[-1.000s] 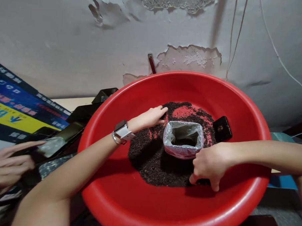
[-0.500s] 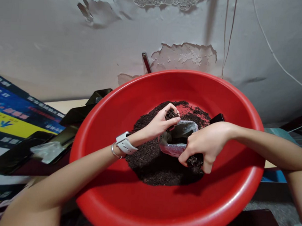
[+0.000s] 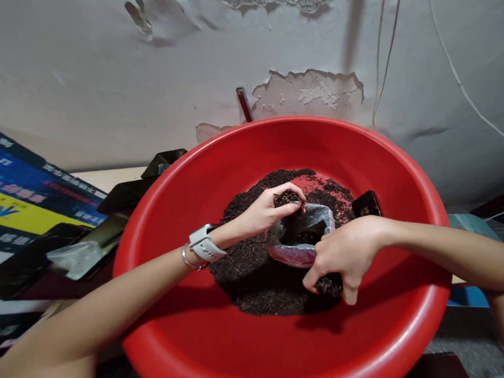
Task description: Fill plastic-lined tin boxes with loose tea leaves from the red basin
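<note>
Dark shredded tea leaves or a similar loose dry material [image 3: 252, 267] lie heaped in a big red basin [image 3: 237, 344]. Amid the heap stands a container lined with a clear plastic bag [image 3: 293, 256], its mouth open and dark material inside. My left hand [image 3: 282, 204] is closed round a clump of the dark material at the bag's back left rim. My right hand [image 3: 343, 251], knuckles up, curls its fingers round another clump at the front right of the bag. The container's lower part is hidden.
A small black box-like object [image 3: 367, 204] rests inside the basin at the right. Black trays [image 3: 36, 257], one with a crumpled clear bag [image 3: 77, 257], stand left of the basin. Printed boxes [image 3: 22, 190] are at the far left. A peeling wall [image 3: 177, 69] rises behind.
My left hand has turned slightly over the bag's mouth, its clump showing more. The right hand has shifted a little right and toward me, still holding its clump. More of the black object shows.
</note>
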A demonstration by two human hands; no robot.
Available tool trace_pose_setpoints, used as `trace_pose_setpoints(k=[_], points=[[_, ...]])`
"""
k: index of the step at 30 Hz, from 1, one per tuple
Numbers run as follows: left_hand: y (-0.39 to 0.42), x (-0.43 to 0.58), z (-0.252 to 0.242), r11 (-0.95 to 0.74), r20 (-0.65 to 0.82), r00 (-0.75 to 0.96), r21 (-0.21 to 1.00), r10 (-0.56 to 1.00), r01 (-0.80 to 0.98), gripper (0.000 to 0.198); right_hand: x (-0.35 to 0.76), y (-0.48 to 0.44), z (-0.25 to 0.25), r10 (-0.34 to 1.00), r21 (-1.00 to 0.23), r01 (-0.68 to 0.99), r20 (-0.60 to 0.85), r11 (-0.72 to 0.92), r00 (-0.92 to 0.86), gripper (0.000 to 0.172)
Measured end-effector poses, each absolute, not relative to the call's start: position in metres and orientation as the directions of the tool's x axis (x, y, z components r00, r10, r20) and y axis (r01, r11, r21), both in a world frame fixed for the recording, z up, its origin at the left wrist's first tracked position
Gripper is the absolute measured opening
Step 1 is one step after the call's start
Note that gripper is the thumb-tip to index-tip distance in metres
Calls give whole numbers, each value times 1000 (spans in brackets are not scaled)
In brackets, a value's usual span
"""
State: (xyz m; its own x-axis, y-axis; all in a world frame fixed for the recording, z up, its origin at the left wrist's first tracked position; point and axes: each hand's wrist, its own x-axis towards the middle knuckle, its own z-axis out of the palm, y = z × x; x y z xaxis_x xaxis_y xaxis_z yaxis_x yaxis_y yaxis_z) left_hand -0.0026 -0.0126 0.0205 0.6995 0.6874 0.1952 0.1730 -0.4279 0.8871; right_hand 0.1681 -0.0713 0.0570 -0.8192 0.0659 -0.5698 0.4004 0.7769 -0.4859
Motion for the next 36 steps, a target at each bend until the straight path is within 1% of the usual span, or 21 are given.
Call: trace_pose_setpoints(k=[4, 10, 16, 26, 32, 36], points=[[-9, -8, 24, -429, 198, 705, 888, 681, 164, 25, 168, -70, 57, 62, -492, 403, -572, 772, -818, 44], [-7, -8, 18, -426, 168, 768, 892, 618, 148, 28, 167, -68, 54, 55, -482, 398, -581, 780, -812, 45], [-9, -8, 21, -492, 170, 782, 849, 599, 192, 30, 168, -67, 51, 53, -500, 405, -578, 766, -814, 44], [-7, -10, 20, -527, 167, 805, 826, 569, 201, 29, 168, -68, 53, 77, -466, 414, -587, 782, -806, 46], [-7, -9, 16, -483, 129, 800, 848, 586, 217, 25, 167, -73, 56, 117, -404, 444, -620, 800, -776, 49], [-9, -8, 18, -498, 125, 811, 838, 572, 222, 26, 166, -77, 58, 157, -344, 464, -641, 816, -751, 51]])
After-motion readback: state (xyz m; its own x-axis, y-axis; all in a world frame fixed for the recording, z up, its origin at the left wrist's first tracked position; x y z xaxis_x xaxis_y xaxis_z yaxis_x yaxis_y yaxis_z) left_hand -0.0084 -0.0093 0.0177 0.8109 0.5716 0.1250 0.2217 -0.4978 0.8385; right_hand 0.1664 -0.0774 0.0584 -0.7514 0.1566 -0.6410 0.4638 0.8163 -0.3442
